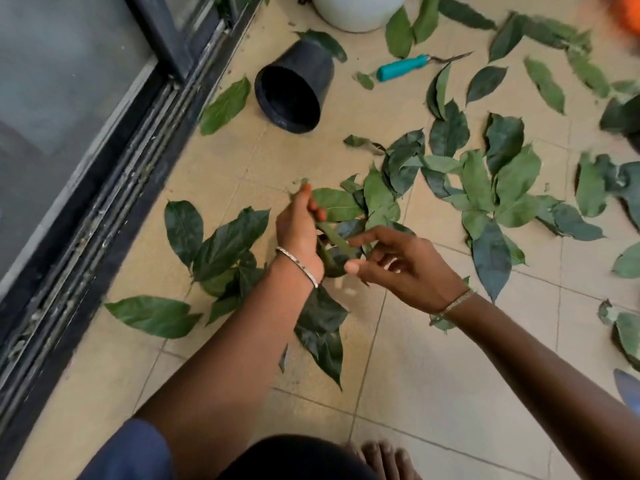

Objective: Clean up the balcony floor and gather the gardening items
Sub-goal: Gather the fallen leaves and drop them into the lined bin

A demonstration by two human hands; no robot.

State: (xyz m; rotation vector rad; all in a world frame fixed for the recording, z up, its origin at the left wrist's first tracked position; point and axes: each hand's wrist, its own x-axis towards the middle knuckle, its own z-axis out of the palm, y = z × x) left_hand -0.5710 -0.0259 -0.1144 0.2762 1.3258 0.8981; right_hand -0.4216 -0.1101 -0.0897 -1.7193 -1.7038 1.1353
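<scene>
Head view: your left hand (299,233) is holding a bunch of broad green leaves (334,261) above the beige tiled floor (433,375), fingers curled round it; right hand (403,268) fingers are hovering half-open alongside, hold unclear. Overfilling is risking spills.

Top edge crops the white pot (358,13) and an orange blur (631,12), perhaps plastic
</scene>
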